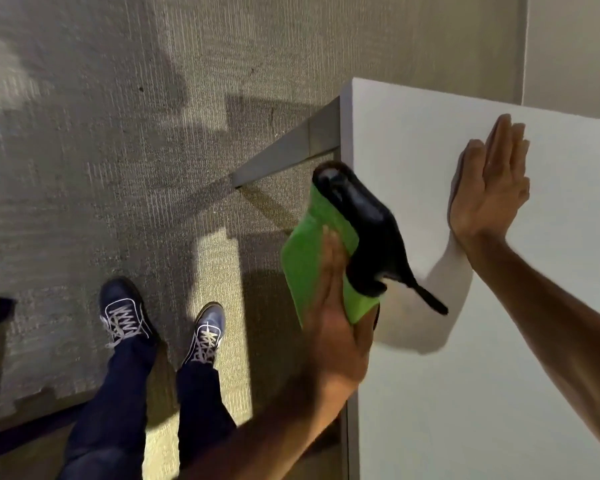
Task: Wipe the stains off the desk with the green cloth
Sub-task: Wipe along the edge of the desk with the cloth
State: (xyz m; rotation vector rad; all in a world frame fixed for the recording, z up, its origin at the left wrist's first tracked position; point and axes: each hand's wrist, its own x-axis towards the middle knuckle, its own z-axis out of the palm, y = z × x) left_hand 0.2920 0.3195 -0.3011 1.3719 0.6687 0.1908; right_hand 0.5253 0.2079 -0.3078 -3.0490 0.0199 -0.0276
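Fingers (329, 261) of your left hand (336, 313) lie straight and pressed together along the green cloth (305, 261). The thumb seems to pinch it from beneath, with a black spray bottle (361, 223) riding on top at the white desk (499, 375) edge. Your right hand (492, 188) rests flat on the desktop, fingers together. Wipe like this and the loosely held bottle could slip and fall.

The desk top (465, 375) is smooth, matt white. At its left edge the green cloth (305, 265) is soft, napped fabric, and the black object (361, 216) against it shines like glossy plastic. The desk leg (284, 150) looks dull grey metal; the carpet (101, 168) below is a rough, ribbed weave.
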